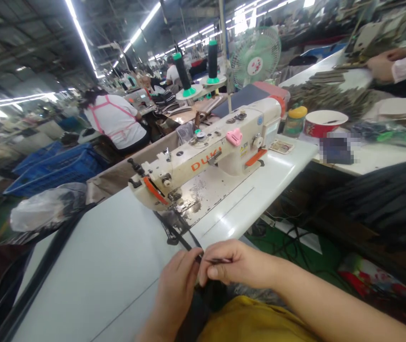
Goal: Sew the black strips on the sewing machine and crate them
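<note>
at lower centre, your left hand (179, 285) and right hand (236, 263) pinch a thin black fabric strip (184, 242) (fingers closed), already fed under the cream sewing machine (206, 152); stitching seemingly unfinished.

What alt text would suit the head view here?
Both hands, left hand and right hand, pinch a narrow black strap running from under a cream sewing machine on a white table. Beyond it, other workers sit in a busy factory hall.
</note>
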`<state>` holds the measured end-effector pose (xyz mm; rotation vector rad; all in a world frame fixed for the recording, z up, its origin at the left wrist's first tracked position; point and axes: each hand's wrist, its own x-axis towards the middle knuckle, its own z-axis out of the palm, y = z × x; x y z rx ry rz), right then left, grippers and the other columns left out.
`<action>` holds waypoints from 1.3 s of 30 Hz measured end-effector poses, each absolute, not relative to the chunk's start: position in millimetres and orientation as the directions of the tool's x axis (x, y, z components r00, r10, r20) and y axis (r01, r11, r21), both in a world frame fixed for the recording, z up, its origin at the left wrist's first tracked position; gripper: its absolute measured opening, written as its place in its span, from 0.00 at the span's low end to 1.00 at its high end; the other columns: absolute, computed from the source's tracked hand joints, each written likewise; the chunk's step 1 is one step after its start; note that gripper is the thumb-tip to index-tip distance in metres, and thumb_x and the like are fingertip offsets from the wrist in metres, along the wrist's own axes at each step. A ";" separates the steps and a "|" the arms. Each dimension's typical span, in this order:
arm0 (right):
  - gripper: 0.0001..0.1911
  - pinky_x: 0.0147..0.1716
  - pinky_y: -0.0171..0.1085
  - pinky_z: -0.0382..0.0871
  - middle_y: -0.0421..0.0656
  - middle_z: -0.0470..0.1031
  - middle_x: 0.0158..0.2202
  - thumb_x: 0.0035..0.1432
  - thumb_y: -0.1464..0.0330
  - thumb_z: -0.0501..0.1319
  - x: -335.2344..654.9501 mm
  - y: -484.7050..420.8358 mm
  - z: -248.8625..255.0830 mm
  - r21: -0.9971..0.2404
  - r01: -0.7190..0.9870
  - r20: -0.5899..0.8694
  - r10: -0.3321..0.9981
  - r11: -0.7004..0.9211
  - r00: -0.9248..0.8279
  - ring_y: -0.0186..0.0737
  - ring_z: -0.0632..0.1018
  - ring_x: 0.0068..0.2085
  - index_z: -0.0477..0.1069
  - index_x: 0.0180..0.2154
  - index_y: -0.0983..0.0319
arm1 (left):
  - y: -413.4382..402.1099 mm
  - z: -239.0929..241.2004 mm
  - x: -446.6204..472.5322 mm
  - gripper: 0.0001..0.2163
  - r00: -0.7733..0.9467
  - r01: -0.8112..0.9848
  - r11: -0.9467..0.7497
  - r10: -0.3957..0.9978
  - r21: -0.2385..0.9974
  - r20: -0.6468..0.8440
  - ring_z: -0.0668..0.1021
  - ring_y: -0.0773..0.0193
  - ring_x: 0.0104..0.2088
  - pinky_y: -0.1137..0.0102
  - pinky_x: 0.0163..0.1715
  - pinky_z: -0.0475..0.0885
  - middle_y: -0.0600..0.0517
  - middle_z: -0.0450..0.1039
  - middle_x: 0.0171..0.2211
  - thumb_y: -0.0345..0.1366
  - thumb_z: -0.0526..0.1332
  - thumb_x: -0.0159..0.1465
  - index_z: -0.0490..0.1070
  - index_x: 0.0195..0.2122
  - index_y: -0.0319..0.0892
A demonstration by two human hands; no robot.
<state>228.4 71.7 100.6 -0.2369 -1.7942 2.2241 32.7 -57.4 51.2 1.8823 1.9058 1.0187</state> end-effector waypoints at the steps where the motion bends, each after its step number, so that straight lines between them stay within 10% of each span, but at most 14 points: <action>1: 0.24 0.33 0.34 0.67 0.43 0.76 0.41 0.66 0.48 0.63 228.4 74.3 101.6 -0.979 -0.120 0.052 0.368 -0.164 -0.928 0.31 0.71 0.30 0.81 0.43 0.62 | -64.3 56.3 23.0 0.12 -0.152 0.783 -0.068 0.943 0.619 0.296 0.81 0.58 0.40 0.67 0.43 0.75 0.47 0.79 0.40 0.39 0.56 0.72 0.77 0.51 0.48; 7: 0.26 0.28 0.33 0.61 0.43 0.80 0.36 0.67 0.46 0.60 234.5 88.9 87.9 -0.992 -0.043 -0.029 0.545 -0.120 -0.838 0.32 0.67 0.29 0.81 0.45 0.61 | -70.0 115.5 -76.3 0.18 -0.615 0.627 0.330 0.765 0.706 0.189 0.75 0.63 0.26 0.72 0.26 0.69 0.54 0.73 0.26 0.52 0.55 0.72 0.76 0.48 0.45; 10: 0.27 0.26 0.33 0.58 0.43 0.80 0.33 0.66 0.46 0.61 234.9 83.2 79.8 -0.982 -0.009 -0.089 0.508 -0.188 -0.857 0.31 0.65 0.26 0.81 0.44 0.62 | -37.8 145.1 -134.2 0.24 -0.683 0.476 -0.014 0.625 0.879 0.379 0.82 0.60 0.42 0.69 0.37 0.77 0.44 0.78 0.49 0.53 0.54 0.72 0.64 0.63 0.45; 13: 0.28 0.26 0.34 0.57 0.44 0.80 0.32 0.65 0.44 0.60 237.7 75.2 75.4 -0.980 0.036 -0.133 0.503 -0.197 -0.854 0.32 0.65 0.26 0.80 0.43 0.62 | -5.3 148.9 -165.5 0.37 -0.565 0.611 -0.079 0.654 0.788 0.504 0.73 0.54 0.64 0.55 0.63 0.70 0.39 0.61 0.70 0.44 0.63 0.67 0.45 0.73 0.49; 16: 0.28 0.26 0.35 0.57 0.43 0.79 0.31 0.65 0.43 0.60 248.0 74.5 68.9 -0.980 0.083 -0.168 0.537 -0.178 -0.827 0.32 0.66 0.26 0.80 0.42 0.62 | 10.1 125.0 -153.0 0.21 -0.414 0.771 0.108 0.834 0.628 0.365 0.76 0.51 0.60 0.48 0.66 0.66 0.44 0.75 0.59 0.37 0.60 0.66 0.70 0.61 0.46; 19: 0.28 0.26 0.35 0.57 0.42 0.78 0.29 0.64 0.42 0.60 263.2 81.6 59.2 -0.978 0.138 -0.203 0.594 -0.153 -0.778 0.33 0.66 0.26 0.80 0.41 0.61 | 9.2 89.5 -106.8 0.15 -0.222 0.843 0.059 0.944 0.535 0.245 0.79 0.55 0.53 0.53 0.62 0.71 0.46 0.79 0.51 0.29 0.55 0.64 0.80 0.46 0.45; 24: 0.31 0.25 0.36 0.55 0.40 0.75 0.25 0.58 0.38 0.61 278.6 93.2 50.8 -0.963 0.218 -0.266 0.657 -0.156 -0.705 0.34 0.65 0.24 0.80 0.37 0.59 | -1.8 55.9 -33.1 0.19 -0.049 0.832 -0.042 0.988 0.554 0.150 0.73 0.52 0.60 0.54 0.63 0.69 0.45 0.69 0.62 0.27 0.57 0.67 0.75 0.57 0.49; 28: 0.31 0.29 0.39 0.60 0.39 0.70 0.21 0.57 0.38 0.61 271.0 90.1 46.8 -0.959 0.275 -0.249 0.669 -0.068 -0.700 0.39 0.67 0.26 0.82 0.36 0.58 | 2.3 57.0 -15.0 0.08 0.050 0.839 -0.085 0.996 0.537 0.079 0.72 0.51 0.58 0.56 0.59 0.69 0.46 0.68 0.60 0.30 0.62 0.68 0.77 0.46 0.46; 39: 0.13 0.34 0.38 0.60 0.41 0.76 0.29 0.58 0.62 0.66 213.2 60.2 54.2 -0.739 0.537 -0.113 0.709 0.408 -0.696 0.43 0.74 0.32 0.78 0.45 0.55 | 21.7 60.7 -12.1 0.14 0.230 0.881 -0.233 0.972 0.413 0.058 0.72 0.56 0.44 0.65 0.43 0.66 0.49 0.73 0.39 0.49 0.68 0.65 0.75 0.37 0.42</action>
